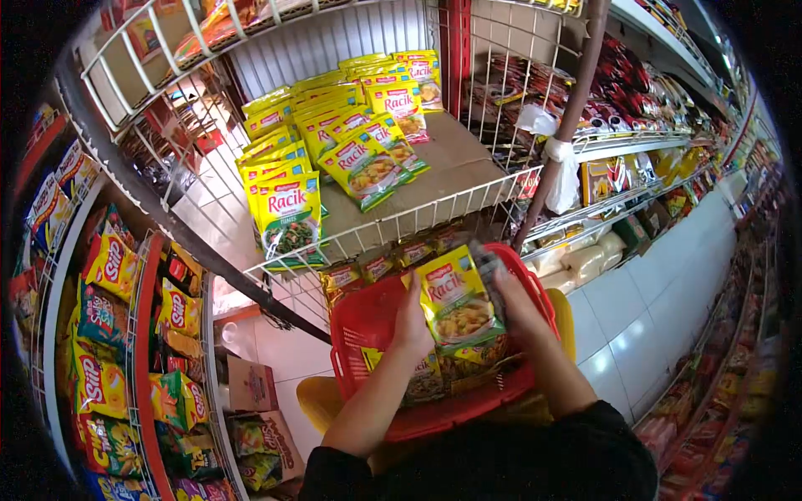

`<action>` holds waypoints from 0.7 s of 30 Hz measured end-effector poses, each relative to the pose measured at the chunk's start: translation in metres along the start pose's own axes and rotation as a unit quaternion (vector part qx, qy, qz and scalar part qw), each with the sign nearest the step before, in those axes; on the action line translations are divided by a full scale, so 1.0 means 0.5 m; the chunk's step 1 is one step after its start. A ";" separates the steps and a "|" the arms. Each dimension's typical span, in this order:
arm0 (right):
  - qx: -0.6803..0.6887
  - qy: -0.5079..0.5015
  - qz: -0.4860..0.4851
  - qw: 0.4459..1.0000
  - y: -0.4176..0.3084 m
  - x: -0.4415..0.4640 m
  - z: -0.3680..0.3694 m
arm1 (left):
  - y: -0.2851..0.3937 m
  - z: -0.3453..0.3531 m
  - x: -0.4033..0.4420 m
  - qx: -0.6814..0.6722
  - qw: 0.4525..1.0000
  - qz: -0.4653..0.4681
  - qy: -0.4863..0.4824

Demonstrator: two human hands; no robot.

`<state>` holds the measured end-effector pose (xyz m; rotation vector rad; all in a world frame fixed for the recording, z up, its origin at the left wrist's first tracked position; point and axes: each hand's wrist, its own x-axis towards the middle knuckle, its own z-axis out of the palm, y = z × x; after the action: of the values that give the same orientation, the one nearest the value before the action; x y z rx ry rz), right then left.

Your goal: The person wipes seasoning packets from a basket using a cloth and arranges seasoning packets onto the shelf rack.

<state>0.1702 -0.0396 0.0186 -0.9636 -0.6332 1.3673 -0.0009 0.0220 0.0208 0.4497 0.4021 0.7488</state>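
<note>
Right over the basket (359, 317), you're pinching a packet (455, 301) by its edges, left hand (413, 326) at nine, right hand (522, 305) at three. Rack lip (401, 220) runs across eleven, between you and the stacked packets (363, 163); chips (104, 380) crowd nine o'clock. Your forearms (376, 397) and packet hide some basket contents (422, 380); a greyish patch (488, 280) by your right fingers is blurred.

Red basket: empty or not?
Not empty. Packets, one showing the Racik name, lie inside the red basket. How full: cannot tell; left hand, right hand and held packet hide part.
</note>
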 end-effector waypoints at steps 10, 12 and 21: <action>-0.339 -0.062 -0.074 0.936 0.020 -0.055 0.049 | 0.013 0.009 -0.013 0.088 0.988 0.066 0.110; -0.368 -0.100 -0.122 0.916 -0.022 -0.073 0.037 | 0.019 0.030 -0.025 0.106 0.989 0.088 0.055; -0.194 -0.096 -0.250 0.944 -0.334 -0.011 0.174 | 0.027 -0.061 0.033 0.375 0.912 0.142 -0.093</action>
<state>0.1817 -0.0175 0.2053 -0.8960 -1.2388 0.8991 -0.0126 0.0499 -0.0004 1.3177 0.4416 0.8063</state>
